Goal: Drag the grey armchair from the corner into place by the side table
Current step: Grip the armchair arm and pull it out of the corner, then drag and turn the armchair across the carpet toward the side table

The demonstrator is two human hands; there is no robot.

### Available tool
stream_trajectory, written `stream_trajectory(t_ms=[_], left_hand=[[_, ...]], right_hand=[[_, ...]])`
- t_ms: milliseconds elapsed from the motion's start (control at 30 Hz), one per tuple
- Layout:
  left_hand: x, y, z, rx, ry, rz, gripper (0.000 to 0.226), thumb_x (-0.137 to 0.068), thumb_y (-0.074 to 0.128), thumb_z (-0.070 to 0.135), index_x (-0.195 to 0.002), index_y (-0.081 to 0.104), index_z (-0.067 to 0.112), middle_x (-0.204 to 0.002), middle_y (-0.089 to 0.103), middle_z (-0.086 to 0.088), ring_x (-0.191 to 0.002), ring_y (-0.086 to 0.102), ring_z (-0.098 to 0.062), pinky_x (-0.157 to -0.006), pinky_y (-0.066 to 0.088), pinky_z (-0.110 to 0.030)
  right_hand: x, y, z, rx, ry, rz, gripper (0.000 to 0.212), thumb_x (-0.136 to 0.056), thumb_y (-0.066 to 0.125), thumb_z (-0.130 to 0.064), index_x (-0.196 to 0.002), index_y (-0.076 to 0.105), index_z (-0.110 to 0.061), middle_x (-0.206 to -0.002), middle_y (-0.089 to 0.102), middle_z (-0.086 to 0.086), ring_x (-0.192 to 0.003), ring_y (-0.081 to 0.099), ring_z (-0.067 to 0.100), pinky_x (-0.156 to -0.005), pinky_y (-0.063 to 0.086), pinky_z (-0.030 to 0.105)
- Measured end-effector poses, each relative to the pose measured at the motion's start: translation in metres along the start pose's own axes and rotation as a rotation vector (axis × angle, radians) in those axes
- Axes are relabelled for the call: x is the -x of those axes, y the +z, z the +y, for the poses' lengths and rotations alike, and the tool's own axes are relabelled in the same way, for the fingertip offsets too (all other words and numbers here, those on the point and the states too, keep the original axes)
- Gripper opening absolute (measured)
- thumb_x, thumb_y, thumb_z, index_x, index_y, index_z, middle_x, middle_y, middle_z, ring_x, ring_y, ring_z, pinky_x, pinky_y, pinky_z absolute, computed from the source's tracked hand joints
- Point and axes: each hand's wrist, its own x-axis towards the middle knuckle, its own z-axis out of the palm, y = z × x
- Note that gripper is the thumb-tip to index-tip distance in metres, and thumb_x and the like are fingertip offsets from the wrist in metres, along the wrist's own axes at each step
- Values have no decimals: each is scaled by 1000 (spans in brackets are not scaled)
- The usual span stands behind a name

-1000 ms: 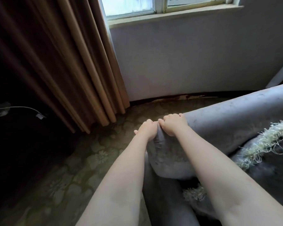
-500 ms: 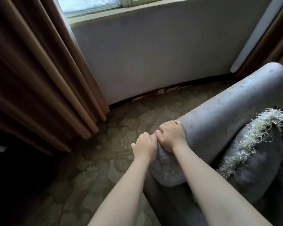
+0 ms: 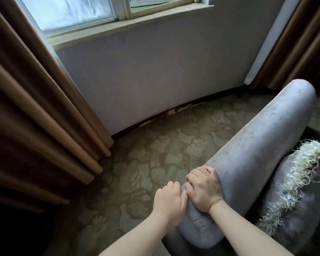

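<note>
The armchair [image 3: 257,145] is sited on carpet [image 3: 155,156] near the wall [image 3: 155,71]. Its arm's near end is clasped by the left grip [image 3: 169,202] and right grip [image 3: 203,189] together, judged to concentrate pull for dragging.

The grey armchair [image 3: 257,154] is covered in soft, slightly mottled fabric, and mostly its thick, rounded arm shows. The arm runs aslant from bottom centre up to the right, where its blunt far end lies near the corner. The chair stands on the carpet [image 3: 155,154], apart from the wall [image 3: 146,80] under the window. Both hands grip the arm's near end: the left hand [image 3: 169,202] on its outer side, the right hand [image 3: 203,189] over the top.
</note>
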Motion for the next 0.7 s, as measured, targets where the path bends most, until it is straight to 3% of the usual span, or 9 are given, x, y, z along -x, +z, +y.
stream_trajectory(t_ms=[100,167,233,300,400,533,700], left_hand=[[-2,-2,-12,14,134,9,41,-95,23,42,-89,51,12,-89,56,-8,-75,55,-32,-64,34,-36],[-6,-5,-19,-65,209,-1,46,-95,16,45,-93,50,13,-94,57,-7,-82,54,-32,-69,30,-37],[-13,-16,-24,-93,306,-25,45,-94,17,45,-88,50,14,-90,59,-6,-78,55,-31,-68,26,-36],[-26,-27,-31,-150,471,-51,37,-91,30,42,-74,51,16,-74,60,-2,-64,55,-26,-62,26,-32],[-55,-48,-40,-181,555,-57,26,-76,52,38,-58,47,19,-54,53,4,-45,50,-20,-50,25,-25],[-103,-77,-55,-290,606,-6,24,-56,70,37,-61,52,21,-57,53,8,-48,52,-14,-50,25,-23],[-156,-110,-92,-314,637,20,28,-54,69,36,-73,57,21,-67,54,8,-55,53,-14,-53,38,-24]], right_hand=[[-2,-8,-5,-6,11,-63,28,-76,41,-34,-66,61,-17,-72,61,-5,-76,60,22,-84,33,36],[0,-13,-7,-11,15,-85,29,-77,40,-35,-68,62,-18,-73,62,-6,-77,60,21,-86,32,35],[0,-18,-5,-14,18,-139,29,-78,39,-36,-69,61,-19,-75,61,-6,-78,60,20,-87,31,34],[-3,-21,-4,14,33,-235,30,-80,37,-40,-73,60,-21,-78,60,-7,-83,58,18,-86,28,32],[-23,-20,-5,39,173,-348,42,-89,23,-48,-77,56,-24,-87,60,-7,-92,52,16,-85,27,33],[-75,-21,-12,-92,575,-159,28,-92,42,-43,-87,58,-20,-94,58,-3,-96,56,21,-81,38,32],[-135,-15,-42,-110,821,26,26,-92,44,-39,-99,57,-18,-107,57,0,-101,54,23,-83,40,32]])
